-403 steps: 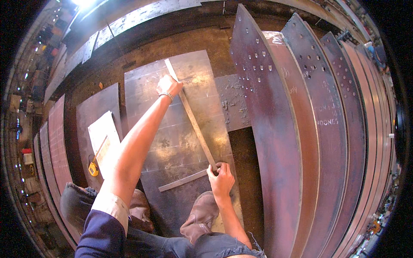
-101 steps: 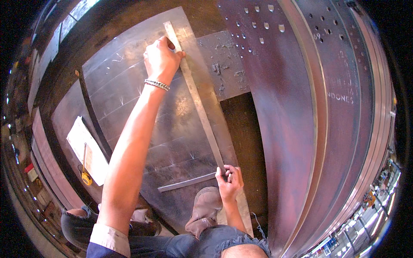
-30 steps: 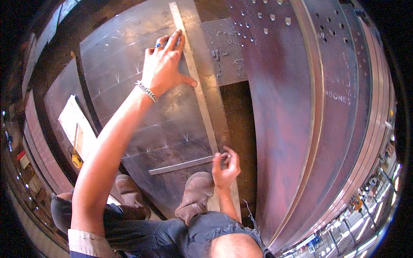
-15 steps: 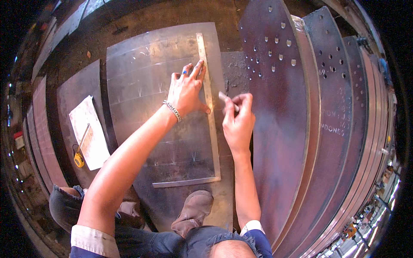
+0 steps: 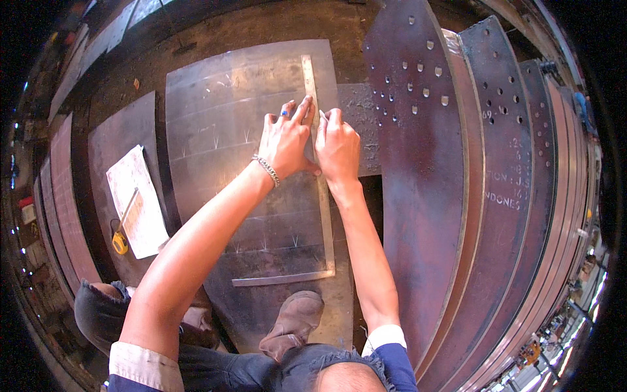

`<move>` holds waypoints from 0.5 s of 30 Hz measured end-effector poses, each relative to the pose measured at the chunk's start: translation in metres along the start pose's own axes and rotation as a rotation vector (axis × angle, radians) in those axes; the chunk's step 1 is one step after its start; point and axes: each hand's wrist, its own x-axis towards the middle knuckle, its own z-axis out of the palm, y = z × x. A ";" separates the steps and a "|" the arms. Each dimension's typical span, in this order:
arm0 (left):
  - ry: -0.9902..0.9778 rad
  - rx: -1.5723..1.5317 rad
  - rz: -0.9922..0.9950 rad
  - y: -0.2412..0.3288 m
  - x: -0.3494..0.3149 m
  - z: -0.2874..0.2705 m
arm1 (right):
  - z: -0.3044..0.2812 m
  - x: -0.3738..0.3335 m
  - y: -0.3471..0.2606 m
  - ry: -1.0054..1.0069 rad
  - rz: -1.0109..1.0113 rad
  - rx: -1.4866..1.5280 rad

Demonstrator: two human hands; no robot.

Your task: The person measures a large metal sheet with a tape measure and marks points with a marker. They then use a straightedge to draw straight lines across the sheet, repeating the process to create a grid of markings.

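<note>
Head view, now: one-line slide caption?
Left hand rests on an L-shaped metal square on a metal plate; right hand, closed, sits close beside the square's long arm.

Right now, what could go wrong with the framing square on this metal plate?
The left hand rests on only the long arm of the framing square, so it might pivot if the right hand pushes the edge. The brown boot is close to the short arm and could nudge it. The hands are also very near; they may bump.
</note>
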 end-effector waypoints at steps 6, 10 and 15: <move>0.030 0.013 0.012 -0.002 0.001 0.001 | 0.003 0.020 -0.009 -0.031 -0.070 -0.046; 0.033 0.016 0.017 -0.001 0.003 0.004 | -0.004 0.020 -0.009 -0.093 -0.072 -0.107; 0.029 0.039 -0.001 0.002 0.003 0.003 | -0.033 -0.039 0.000 -0.231 -0.127 -0.135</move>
